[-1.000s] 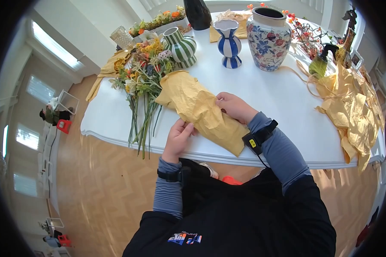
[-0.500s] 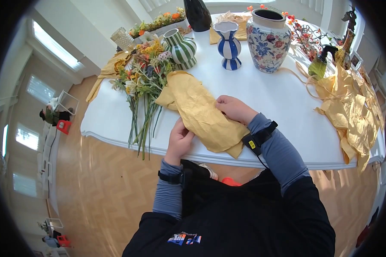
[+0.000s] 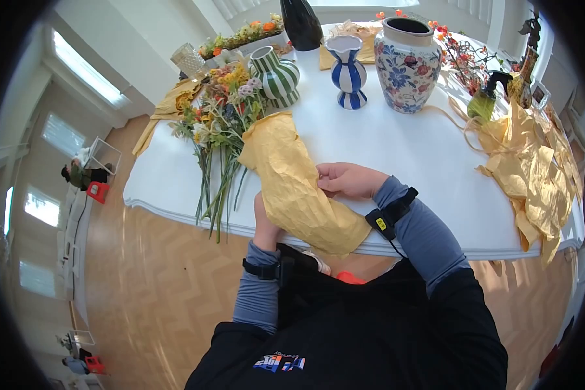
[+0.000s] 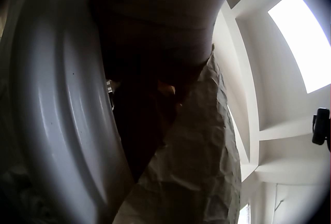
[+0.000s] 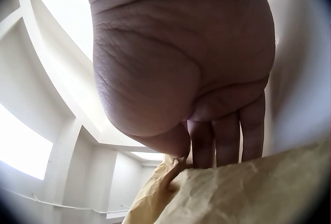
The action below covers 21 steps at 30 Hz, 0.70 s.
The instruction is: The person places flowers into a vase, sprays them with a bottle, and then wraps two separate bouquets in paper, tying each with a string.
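A crumpled gold sheet of wrapping paper (image 3: 299, 188) lies at a slant between my hands, its lower end reaching over the table's front edge. My right hand (image 3: 352, 180) pinches its right edge; the right wrist view shows the paper (image 5: 243, 188) between thumb (image 5: 173, 138) and fingers. My left hand (image 3: 266, 224) is at the left edge, fingers hidden beneath the paper. The left wrist view shows that hand in deep shadow behind the paper (image 4: 191, 167); I cannot tell how its fingers hold it. Beside the paper lies a bunch of mixed flowers (image 3: 221, 123), stems toward me.
Behind stand a green-striped vase (image 3: 276, 78), a blue-striped vase (image 3: 350, 71), a floral jar (image 3: 406, 68) and a black vase (image 3: 302, 26). More gold paper (image 3: 523, 172) droops over the right edge of the white table (image 3: 435, 214), near a spray bottle (image 3: 484, 101).
The paper's lower end has swung toward me past the table edge. My left hand has slid under the paper, hiding its fingers. My right hand has shifted slightly left and nearer me.
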Each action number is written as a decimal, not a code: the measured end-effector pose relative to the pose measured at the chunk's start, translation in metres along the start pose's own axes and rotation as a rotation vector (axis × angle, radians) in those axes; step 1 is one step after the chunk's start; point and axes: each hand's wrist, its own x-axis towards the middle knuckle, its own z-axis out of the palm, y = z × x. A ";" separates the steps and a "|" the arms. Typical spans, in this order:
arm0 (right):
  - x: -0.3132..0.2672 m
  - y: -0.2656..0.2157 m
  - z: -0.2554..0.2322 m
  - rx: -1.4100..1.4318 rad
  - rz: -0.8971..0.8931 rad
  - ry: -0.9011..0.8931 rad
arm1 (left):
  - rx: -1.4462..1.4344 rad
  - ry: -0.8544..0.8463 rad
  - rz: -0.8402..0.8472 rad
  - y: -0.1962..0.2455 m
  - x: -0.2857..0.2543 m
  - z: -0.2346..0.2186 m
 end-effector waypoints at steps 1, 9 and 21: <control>0.000 0.001 -0.002 -0.024 0.011 -0.016 | 0.035 0.016 0.039 -0.001 0.000 0.000; 0.004 0.003 -0.020 -0.089 -0.010 0.239 | -0.484 0.191 -0.134 -0.003 -0.003 0.000; -0.002 -0.009 -0.018 0.058 0.058 0.611 | -0.159 0.341 -0.143 -0.010 0.000 0.006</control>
